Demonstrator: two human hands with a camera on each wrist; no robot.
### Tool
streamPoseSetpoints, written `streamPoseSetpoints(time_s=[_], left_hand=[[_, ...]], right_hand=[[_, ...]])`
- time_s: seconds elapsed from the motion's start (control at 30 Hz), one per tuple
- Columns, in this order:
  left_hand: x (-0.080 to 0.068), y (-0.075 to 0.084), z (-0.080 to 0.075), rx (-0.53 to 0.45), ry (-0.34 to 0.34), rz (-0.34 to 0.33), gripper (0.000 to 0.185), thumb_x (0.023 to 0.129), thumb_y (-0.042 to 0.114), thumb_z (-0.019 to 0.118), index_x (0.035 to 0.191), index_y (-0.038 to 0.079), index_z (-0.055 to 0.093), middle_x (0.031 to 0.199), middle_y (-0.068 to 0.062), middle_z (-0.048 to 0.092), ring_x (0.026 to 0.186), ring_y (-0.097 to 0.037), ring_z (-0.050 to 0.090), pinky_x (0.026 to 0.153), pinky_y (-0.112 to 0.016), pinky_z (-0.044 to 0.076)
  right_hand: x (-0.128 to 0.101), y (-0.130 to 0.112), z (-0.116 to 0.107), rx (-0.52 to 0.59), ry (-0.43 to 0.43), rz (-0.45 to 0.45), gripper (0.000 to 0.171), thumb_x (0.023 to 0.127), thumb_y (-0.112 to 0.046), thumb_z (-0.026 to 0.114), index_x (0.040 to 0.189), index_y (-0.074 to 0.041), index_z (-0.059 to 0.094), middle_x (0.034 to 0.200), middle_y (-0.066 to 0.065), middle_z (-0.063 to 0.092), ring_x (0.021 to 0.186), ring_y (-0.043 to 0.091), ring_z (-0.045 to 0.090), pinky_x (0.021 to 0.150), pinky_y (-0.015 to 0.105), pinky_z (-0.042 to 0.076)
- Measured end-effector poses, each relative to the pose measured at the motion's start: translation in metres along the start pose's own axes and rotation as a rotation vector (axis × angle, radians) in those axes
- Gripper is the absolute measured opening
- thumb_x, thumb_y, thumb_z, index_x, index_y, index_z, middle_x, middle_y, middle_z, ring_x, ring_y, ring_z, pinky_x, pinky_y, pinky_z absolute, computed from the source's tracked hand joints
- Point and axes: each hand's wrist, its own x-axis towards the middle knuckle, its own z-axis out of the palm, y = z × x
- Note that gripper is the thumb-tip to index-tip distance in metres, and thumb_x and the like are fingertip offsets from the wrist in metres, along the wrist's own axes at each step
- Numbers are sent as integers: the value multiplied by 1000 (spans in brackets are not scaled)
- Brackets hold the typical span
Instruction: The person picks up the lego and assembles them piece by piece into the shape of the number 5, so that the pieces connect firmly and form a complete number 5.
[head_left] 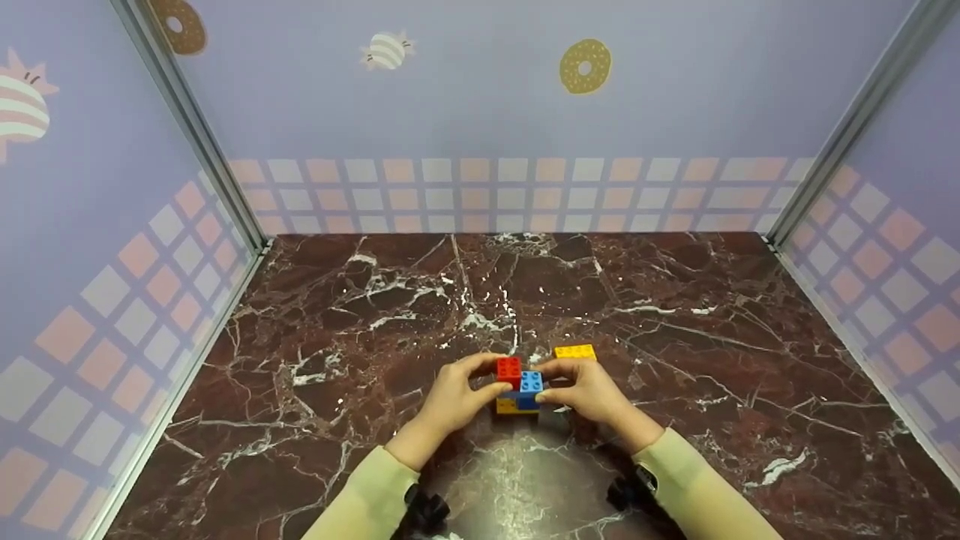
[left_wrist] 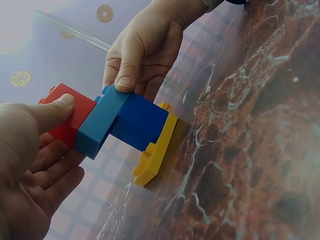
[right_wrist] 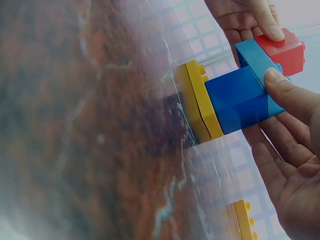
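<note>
**Block stack under two-handed grip**

The stack is sitting at the head view's lower centre. The left hand point(head_left: 448, 396) is pinching the red block point(head_left: 508, 368); the right hand point(head_left: 594, 391) is gripping the light blue block point(head_left: 532, 382), above the dark blue block point(left_wrist: 140, 121) and yellow base point(left_wrist: 159, 159). Forearms are slanting inward. Apparently, joining is underway; seating is not confirmable here. The next move is likely calling for even downward pressure.

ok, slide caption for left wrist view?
Left hand grips red brick, right hand light-blue brick; dark-blue brick and yellow brick below.

No legible text or numbers.
</note>
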Motion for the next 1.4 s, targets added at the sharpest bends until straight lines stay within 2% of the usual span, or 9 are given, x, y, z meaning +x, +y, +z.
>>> streamPoseSetpoints(time_s=[0.43,0.67,0.9,1.17,1.4], left_hand=[[-3,1,2,30,28,33,42,86,19,83,121,0,71,115,-17,76,106,-31,74,97,-42,60],[-4,1,5,14,43,12,43,85,20,83,121,0,71,116,-18,76,108,-31,74,99,-43,59],[-4,-5,8,-84,46,-33,43,85,19,83,122,1,70,118,-19,75,110,-34,73,101,-42,58],[-5,-11,13,-293,48,-127,42,86,9,82,123,-4,68,121,-24,73,113,-40,70,100,-39,59],[-7,-18,17,-388,66,-158,45,87,7,81,128,-5,67,124,-24,72,114,-29,71,100,-31,59]], right_hand=[[-2,1,0,-19,-8,-10,39,86,-9,83,120,7,71,115,29,72,103,40,74,84,26,63],[-1,1,0,-9,-8,-14,38,86,-7,82,119,8,70,115,29,72,104,40,74,83,26,63],[-2,1,-1,9,-4,-7,39,85,-7,83,119,8,70,116,29,72,104,41,74,82,26,64],[0,0,-1,-5,-7,-20,39,85,-8,82,119,9,70,115,28,72,105,40,74,83,26,63],[0,0,-1,6,-6,-18,39,85,-6,82,119,9,70,116,29,72,106,42,73,82,26,64]])
